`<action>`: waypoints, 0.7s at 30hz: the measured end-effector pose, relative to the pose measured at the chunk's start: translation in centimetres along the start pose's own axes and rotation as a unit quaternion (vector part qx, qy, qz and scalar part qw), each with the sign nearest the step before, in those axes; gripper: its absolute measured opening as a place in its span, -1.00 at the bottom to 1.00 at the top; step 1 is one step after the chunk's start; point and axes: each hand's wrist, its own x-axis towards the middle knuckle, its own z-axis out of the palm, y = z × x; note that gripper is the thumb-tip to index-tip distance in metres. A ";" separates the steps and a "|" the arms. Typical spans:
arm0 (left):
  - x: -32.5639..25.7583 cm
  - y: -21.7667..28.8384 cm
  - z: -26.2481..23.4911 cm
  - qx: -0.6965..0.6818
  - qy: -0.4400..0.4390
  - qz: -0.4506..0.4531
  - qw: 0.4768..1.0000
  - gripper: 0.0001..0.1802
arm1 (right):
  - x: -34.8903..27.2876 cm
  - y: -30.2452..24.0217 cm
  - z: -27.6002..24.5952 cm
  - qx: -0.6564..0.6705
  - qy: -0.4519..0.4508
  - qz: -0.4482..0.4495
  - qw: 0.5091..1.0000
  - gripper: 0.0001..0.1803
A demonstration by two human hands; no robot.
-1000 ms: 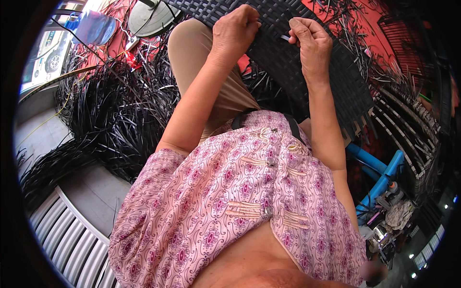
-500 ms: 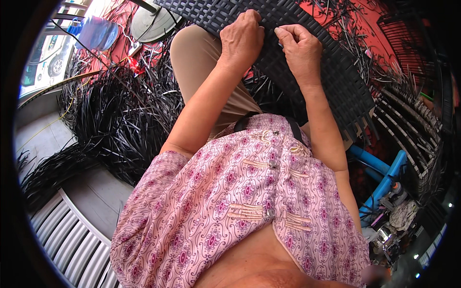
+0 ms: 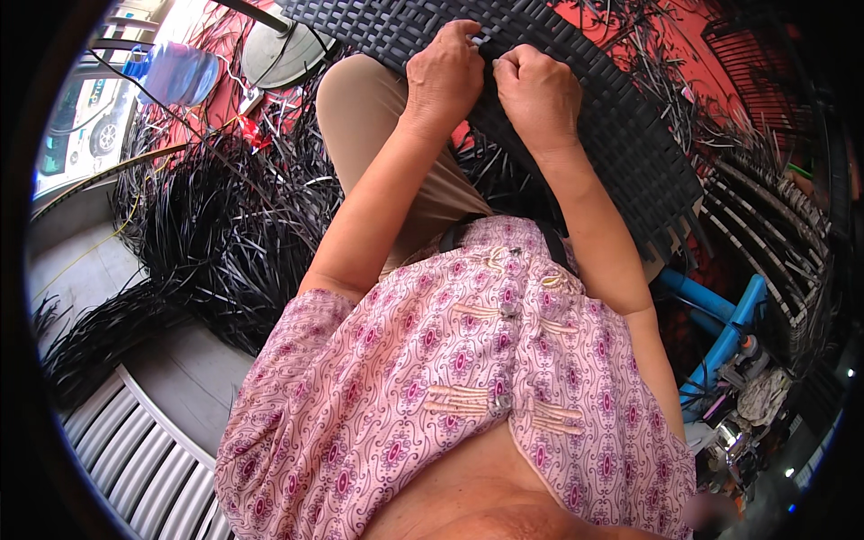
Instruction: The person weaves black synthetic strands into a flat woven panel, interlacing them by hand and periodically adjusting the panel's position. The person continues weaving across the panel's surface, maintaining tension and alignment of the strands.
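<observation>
Red floor (image 3: 691,56) shows beyond the work, scattered with dark clippings, while a thick heap of black strips (image 3: 193,211) spreads on my left and a blue frame (image 3: 747,301) stands low on my right. Watching through the head camera, I find the black woven panel (image 3: 630,166) ahead of my body, slanting across the view: its long axis runs from the upper left, close to a round grey base (image 3: 279,56), down to the lower right, short of the blue frame. Both hands are at it, so neither has far to reach. My left hand (image 3: 444,76) lies at the edge nearest me, just above the trousered knee (image 3: 360,108), its fingers bent toward the weave; I cannot tell whether they grip anything. My right hand (image 3: 538,97) is closed, knuckles up, over the panel; whatever it might pinch is hidden from me. The two sit side by side with only a narrow gap between them, thumb sides facing. As I judge it, that gap is the relation that counts: the longer lower-right stretch of weave falls on the right hand's side, making that hand the nearer one to it.
</observation>
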 end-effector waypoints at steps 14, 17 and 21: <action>-0.4 0.1 -0.1 -0.050 0.024 -0.020 0.998 -0.74 | 0.7 -1.1 1.6 -0.068 -0.013 -0.030 0.997 -0.74; -0.7 0.1 -0.3 -0.076 0.016 -0.043 0.996 -0.75 | 0.6 -0.9 1.9 -0.056 -0.002 -0.040 0.998 -0.74; -1.2 0.2 -0.4 -0.057 0.029 -0.023 0.998 -0.73 | 0.5 -0.9 2.0 -0.059 0.001 -0.040 0.997 -0.75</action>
